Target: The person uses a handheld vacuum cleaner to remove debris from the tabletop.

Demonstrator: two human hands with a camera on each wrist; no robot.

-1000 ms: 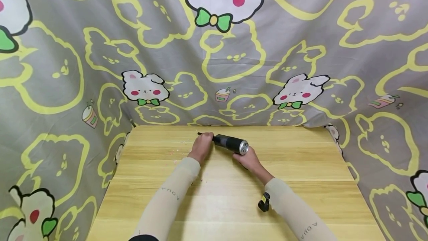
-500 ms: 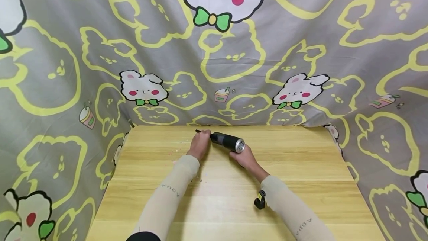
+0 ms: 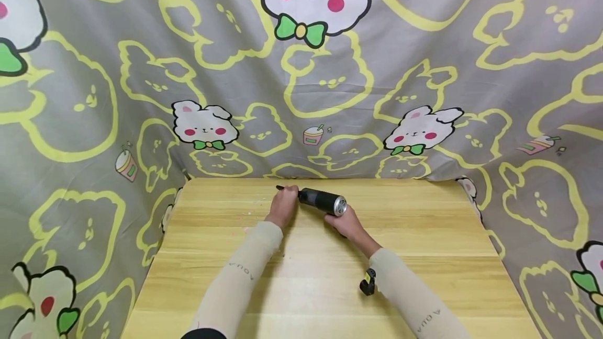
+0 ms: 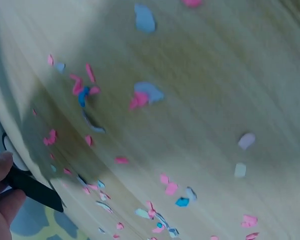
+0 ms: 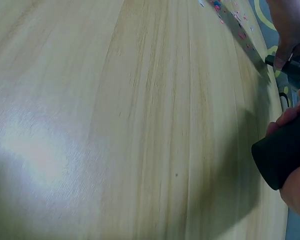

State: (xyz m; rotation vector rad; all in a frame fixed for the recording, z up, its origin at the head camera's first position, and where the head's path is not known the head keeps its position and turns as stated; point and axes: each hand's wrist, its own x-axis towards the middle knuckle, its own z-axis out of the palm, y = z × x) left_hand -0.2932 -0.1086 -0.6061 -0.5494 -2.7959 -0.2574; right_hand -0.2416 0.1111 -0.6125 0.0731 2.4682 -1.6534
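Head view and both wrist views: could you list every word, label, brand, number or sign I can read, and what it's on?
"AQUA", apparently, on the left sleeve; small, so the second letter is unsure.
"AQUA", perhaps, on the right sleeve; too small to be sure.
Black device beside that sleeve: yellow patch, too small to read.
Black handheld tool: no readable text.

Yellowish wood-grained table (image 3: 320, 292) with small pink and blue scraps (image 4: 146, 19).
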